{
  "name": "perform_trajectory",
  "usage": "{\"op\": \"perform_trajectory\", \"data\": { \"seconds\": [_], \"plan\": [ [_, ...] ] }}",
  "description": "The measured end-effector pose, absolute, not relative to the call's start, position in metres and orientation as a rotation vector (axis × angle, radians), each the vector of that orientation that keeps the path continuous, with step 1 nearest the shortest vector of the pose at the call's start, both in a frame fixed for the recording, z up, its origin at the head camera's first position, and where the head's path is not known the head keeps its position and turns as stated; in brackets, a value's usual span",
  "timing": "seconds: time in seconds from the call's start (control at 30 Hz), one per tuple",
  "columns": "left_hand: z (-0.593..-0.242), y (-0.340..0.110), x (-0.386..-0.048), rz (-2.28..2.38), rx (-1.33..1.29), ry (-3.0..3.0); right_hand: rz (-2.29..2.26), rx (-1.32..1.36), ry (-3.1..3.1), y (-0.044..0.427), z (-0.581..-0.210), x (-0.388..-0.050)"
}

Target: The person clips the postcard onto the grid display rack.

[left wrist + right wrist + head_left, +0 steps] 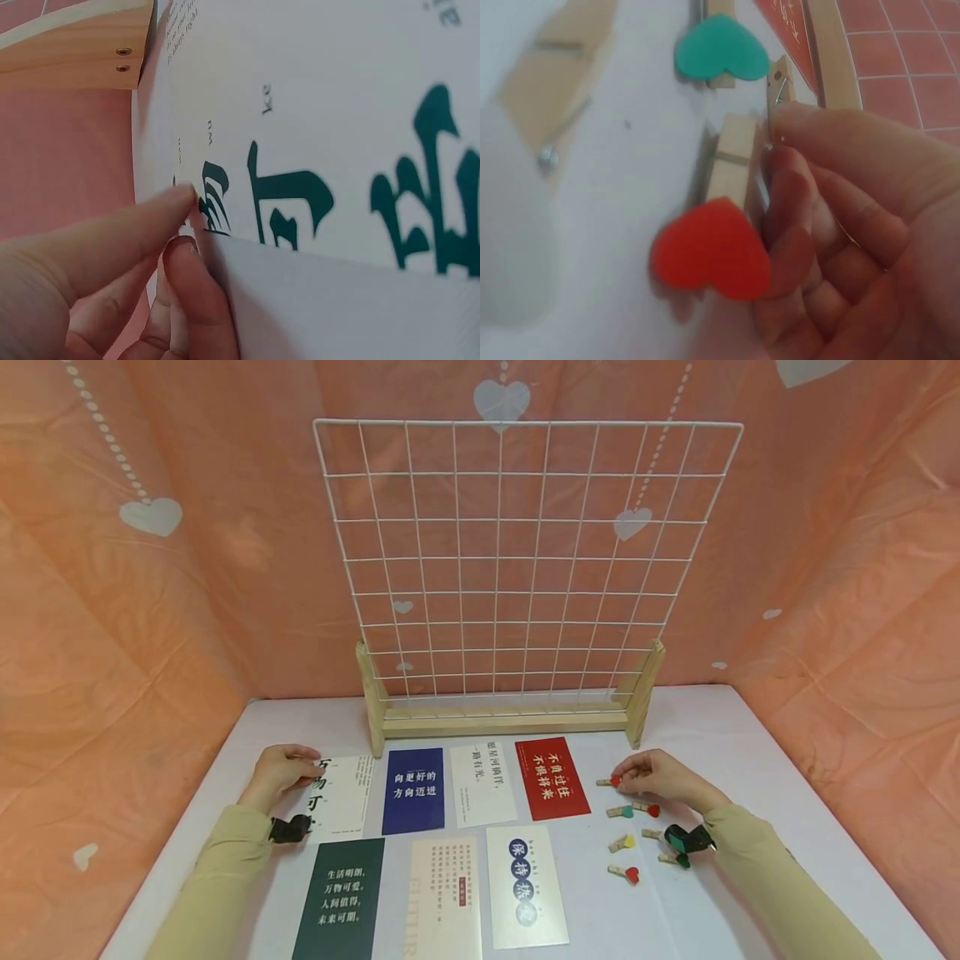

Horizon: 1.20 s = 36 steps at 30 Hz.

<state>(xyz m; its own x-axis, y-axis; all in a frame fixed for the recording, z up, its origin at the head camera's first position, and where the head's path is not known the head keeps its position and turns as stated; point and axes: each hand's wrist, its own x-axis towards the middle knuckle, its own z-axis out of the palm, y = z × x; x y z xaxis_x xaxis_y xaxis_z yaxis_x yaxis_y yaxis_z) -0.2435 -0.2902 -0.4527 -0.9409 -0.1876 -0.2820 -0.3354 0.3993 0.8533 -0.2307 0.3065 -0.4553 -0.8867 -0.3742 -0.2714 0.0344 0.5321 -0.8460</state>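
Note:
My left hand (281,774) pinches the left edge of a white card (348,797) with dark green characters; in the left wrist view, thumb and fingertips meet at that card's (330,142) edge. On the right, my right hand (660,777) pinches a small wooden clothespin (604,782) with a red heart. The right wrist view shows the held clothespin (775,86) at the fingertips, its heart hidden by the fingers. Just beside that hand lie a red-heart clothespin (712,251) and a teal-heart one (721,49).
A white wire grid (517,560) stands in a wooden base (506,723) at the back. Blue (414,791), red (553,778), green (339,902) and several pale cards lie in two rows. More clothespins, one with a yellow heart (628,841), lie at the right.

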Motion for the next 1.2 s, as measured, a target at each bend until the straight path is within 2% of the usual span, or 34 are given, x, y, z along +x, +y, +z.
{"op": "perform_trajectory", "data": {
  "seconds": [1.03, 1.2],
  "plan": [
    [-0.4501, -0.2909, -0.2419, 1.563, -0.452, 2.545, -1.27, -0.318, 2.409, 0.3051, -0.453, -0.2291],
    [-0.451, -0.2943, -0.2449, 1.548, -0.382, 2.546, -1.277, -0.316, 2.422, 0.3053, -0.4556, -0.2297]
  ]
}}
